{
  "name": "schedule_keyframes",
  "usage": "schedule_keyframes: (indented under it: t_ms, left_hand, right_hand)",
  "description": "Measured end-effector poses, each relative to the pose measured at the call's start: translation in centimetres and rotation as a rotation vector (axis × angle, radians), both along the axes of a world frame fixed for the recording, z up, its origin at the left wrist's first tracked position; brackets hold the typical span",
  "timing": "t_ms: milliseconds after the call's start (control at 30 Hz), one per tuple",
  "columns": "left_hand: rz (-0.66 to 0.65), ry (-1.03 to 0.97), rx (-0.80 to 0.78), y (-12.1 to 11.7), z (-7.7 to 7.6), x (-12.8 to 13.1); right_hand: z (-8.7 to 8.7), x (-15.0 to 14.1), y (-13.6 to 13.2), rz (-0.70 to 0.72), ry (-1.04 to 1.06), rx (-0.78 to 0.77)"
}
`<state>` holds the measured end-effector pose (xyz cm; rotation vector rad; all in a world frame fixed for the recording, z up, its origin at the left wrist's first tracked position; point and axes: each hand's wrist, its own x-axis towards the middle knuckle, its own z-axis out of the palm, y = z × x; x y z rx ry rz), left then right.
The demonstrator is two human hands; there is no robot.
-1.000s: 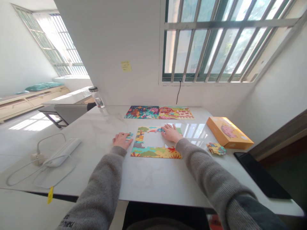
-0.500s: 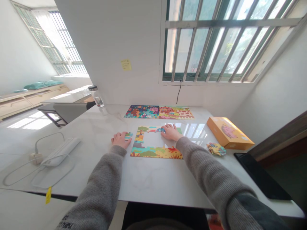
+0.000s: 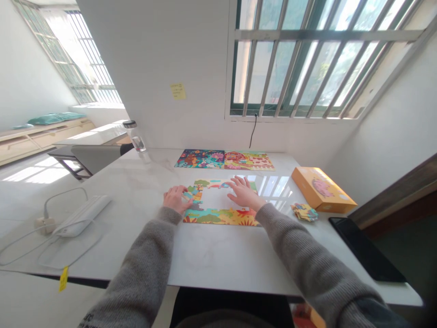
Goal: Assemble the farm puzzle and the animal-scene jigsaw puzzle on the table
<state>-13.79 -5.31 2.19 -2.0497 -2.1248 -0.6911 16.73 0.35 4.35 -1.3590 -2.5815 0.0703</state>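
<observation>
A jigsaw puzzle (image 3: 213, 217) lies on the white table, its colourful border strips around a bare white middle. At its left side, my left hand (image 3: 175, 198) has thumb and fingers around a small puzzle piece (image 3: 187, 194) in green and blue tones; the fingers partly cover it. Over the puzzle's upper right part is my right hand (image 3: 243, 191), fingers apart and nothing held in them. It hides some of the right border; whether its fingertips touch the pieces I cannot tell.
Two picture sheets (image 3: 200, 159) lie side by side near the wall. On the right are a pile of puzzle pieces (image 3: 304, 212), an orange box (image 3: 322, 189) and a black phone-like slab (image 3: 367, 249). To the left stand a bottle (image 3: 135, 136) and a white power strip (image 3: 83, 216) with cables.
My left hand has moved right with the puzzle piece, up to the puzzle's left border. My right hand has let go of the blue piece at the top border, its fingers now spread.
</observation>
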Motion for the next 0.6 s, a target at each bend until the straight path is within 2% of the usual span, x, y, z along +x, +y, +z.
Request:
schedule_keyframes:
  t_ms: [167, 300, 400, 600]
  left_hand:
    - [-0.304, -0.027, 0.107, -1.2, 0.2, 3.3]
    - [-0.511, -0.019, 0.135, -2.1, 0.6, 5.8]
    - [-0.609, -0.019, 0.174, -2.6, 0.8, 7.1]
    - [-0.713, -0.022, 0.186, -3.2, 1.2, 9.3]
  right_hand:
    - [0.2, 0.5, -2.9, 0.104, 0.089, -0.009]
    - [-0.3, 1.3, -4.5, 0.115, 0.207, -0.064]
    - [-0.4, 1.9, -5.4, 0.124, 0.328, -0.113]
    - [-0.2, 2.7, -6.5, 0.131, 0.567, -0.194]
